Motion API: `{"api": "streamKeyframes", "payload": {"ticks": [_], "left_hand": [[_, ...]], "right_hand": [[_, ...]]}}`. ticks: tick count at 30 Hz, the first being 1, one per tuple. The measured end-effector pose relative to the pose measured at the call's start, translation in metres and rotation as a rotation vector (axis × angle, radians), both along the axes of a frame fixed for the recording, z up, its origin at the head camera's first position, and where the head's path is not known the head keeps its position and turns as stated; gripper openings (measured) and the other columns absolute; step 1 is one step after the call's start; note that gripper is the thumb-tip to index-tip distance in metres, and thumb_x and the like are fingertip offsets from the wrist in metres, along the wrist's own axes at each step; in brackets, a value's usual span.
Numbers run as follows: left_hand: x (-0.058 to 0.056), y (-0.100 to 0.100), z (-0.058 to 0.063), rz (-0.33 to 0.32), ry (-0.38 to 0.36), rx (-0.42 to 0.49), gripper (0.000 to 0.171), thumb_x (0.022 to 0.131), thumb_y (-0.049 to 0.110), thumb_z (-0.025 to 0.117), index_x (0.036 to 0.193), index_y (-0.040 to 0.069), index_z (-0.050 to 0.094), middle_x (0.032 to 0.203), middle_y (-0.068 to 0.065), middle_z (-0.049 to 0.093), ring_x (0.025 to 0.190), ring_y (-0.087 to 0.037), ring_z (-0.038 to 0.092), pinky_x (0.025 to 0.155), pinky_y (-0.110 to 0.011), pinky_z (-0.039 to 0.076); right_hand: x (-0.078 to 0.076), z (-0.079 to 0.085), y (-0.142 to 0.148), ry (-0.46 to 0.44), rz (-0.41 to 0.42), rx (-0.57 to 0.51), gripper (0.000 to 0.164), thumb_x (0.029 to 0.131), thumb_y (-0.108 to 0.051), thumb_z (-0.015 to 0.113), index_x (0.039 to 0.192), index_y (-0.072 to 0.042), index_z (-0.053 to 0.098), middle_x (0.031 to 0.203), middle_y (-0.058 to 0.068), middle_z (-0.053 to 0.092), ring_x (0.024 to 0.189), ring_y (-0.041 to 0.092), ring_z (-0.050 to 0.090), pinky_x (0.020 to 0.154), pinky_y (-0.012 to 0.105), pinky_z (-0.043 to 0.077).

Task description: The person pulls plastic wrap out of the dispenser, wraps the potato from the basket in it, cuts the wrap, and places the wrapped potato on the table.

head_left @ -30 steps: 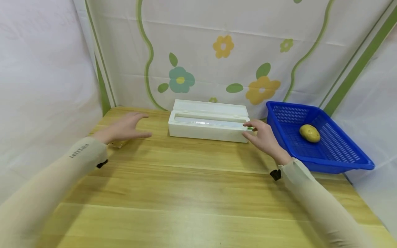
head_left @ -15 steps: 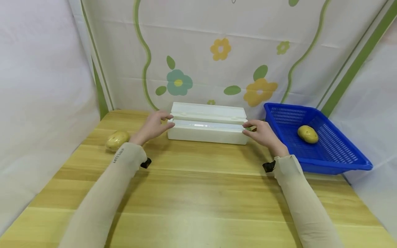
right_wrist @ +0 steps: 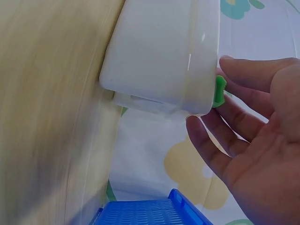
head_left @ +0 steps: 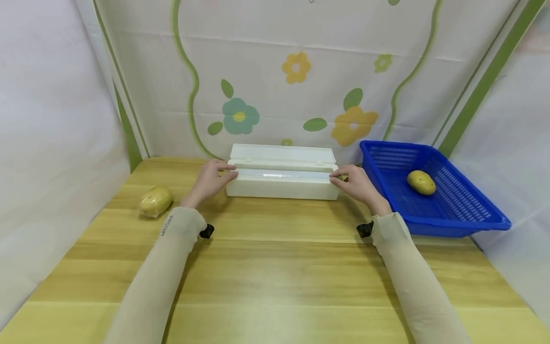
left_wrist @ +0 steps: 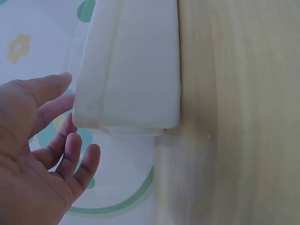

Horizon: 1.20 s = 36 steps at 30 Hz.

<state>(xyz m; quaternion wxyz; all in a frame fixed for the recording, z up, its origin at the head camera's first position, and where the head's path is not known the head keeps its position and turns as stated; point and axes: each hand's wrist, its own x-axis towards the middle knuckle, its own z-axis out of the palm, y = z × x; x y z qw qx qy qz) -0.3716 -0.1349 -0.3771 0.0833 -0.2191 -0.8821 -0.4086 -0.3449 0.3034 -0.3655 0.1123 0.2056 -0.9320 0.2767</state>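
A long white cling film dispenser (head_left: 282,188) lies at the back of the table, its lid (head_left: 281,153) tipped back and shiny clear film (head_left: 279,174) showing along its top. My left hand (head_left: 208,182) is at the dispenser's left end, thumb and index fingertip by the top edge, the other fingers (left_wrist: 70,152) loosely bent. At the right end, my right hand (head_left: 357,184) has its fingertips around the top corner, beside a green slider (right_wrist: 219,91). Neither hand visibly grips; whether fingertips touch the dispenser is hard to tell.
A potato (head_left: 155,200), apparently wrapped in clear film, lies on the wooden table (head_left: 275,277) at left. Another potato (head_left: 421,182) sits in a blue plastic basket (head_left: 451,222) at right. A flower-printed cloth (head_left: 266,71) hangs close behind the dispenser.
My left hand has moved right from above the left potato to the dispenser's left end, uncovering that potato. The right hand stays at the right end. The head view has shifted slightly.
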Motion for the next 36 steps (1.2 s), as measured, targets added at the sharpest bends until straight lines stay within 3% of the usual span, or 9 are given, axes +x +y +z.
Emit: {"api": "streamKeyframes", "payload": {"ticks": [5, 9, 21, 25, 31, 36], "left_hand": [[-0.001, -0.001, -0.009, 0.003, -0.042, 0.052, 0.033, 0.096, 0.026, 0.067, 0.117, 0.001, 0.071, 0.125, -0.017, 0.050, 0.111, -0.034, 0.048, 0.091, -0.048, 0.043], [0.000, 0.002, -0.009, 0.026, -0.074, 0.084, 0.031, 0.096, 0.027, 0.068, 0.113, 0.002, 0.072, 0.124, -0.014, 0.049, 0.112, -0.033, 0.045, 0.091, -0.048, 0.041], [-0.001, 0.022, -0.013, 0.138, 0.056, 0.141, 0.022, 0.096, 0.014, 0.066, 0.098, -0.007, 0.074, 0.114, -0.017, 0.056, 0.111, -0.032, 0.049, 0.095, -0.046, 0.042], [-0.003, 0.021, -0.014, 0.144, 0.061, 0.163, 0.024, 0.098, 0.017, 0.064, 0.097, -0.006, 0.073, 0.114, -0.015, 0.054, 0.111, -0.032, 0.048, 0.088, -0.044, 0.047], [-0.007, 0.020, -0.018, 0.142, 0.071, 0.208, 0.024, 0.097, 0.016, 0.065, 0.092, -0.006, 0.073, 0.113, -0.014, 0.054, 0.109, -0.029, 0.049, 0.083, -0.041, 0.047], [-0.007, 0.022, -0.017, 0.157, 0.105, 0.238, 0.024, 0.098, 0.015, 0.064, 0.089, -0.006, 0.072, 0.115, -0.016, 0.054, 0.110, -0.029, 0.051, 0.086, -0.043, 0.048]], "right_hand": [[-0.002, -0.001, -0.004, 0.008, -0.019, 0.010, 0.018, 0.095, -0.015, 0.068, 0.103, -0.001, 0.076, 0.110, 0.017, 0.066, 0.107, 0.033, 0.056, 0.080, 0.049, 0.053], [-0.003, 0.000, -0.004, 0.016, -0.016, 0.011, 0.017, 0.095, -0.015, 0.068, 0.101, -0.001, 0.076, 0.108, 0.016, 0.066, 0.104, 0.033, 0.056, 0.080, 0.049, 0.053], [-0.002, -0.007, -0.011, 0.060, -0.079, -0.047, 0.016, 0.094, -0.013, 0.068, 0.098, 0.001, 0.076, 0.102, 0.017, 0.068, 0.097, 0.033, 0.059, 0.080, 0.049, 0.049], [-0.001, -0.006, -0.016, 0.060, -0.109, -0.062, 0.015, 0.095, -0.011, 0.067, 0.095, 0.001, 0.075, 0.095, 0.015, 0.068, 0.087, 0.030, 0.059, 0.076, 0.047, 0.046], [-0.001, -0.008, -0.020, 0.082, -0.138, -0.080, 0.014, 0.096, -0.008, 0.064, 0.091, 0.002, 0.072, 0.089, 0.016, 0.067, 0.089, 0.032, 0.054, 0.084, 0.049, 0.040], [-0.003, -0.010, -0.022, 0.130, -0.152, -0.101, 0.015, 0.097, -0.007, 0.062, 0.091, 0.004, 0.070, 0.085, 0.016, 0.066, 0.078, 0.031, 0.055, 0.074, 0.044, 0.042]]}}
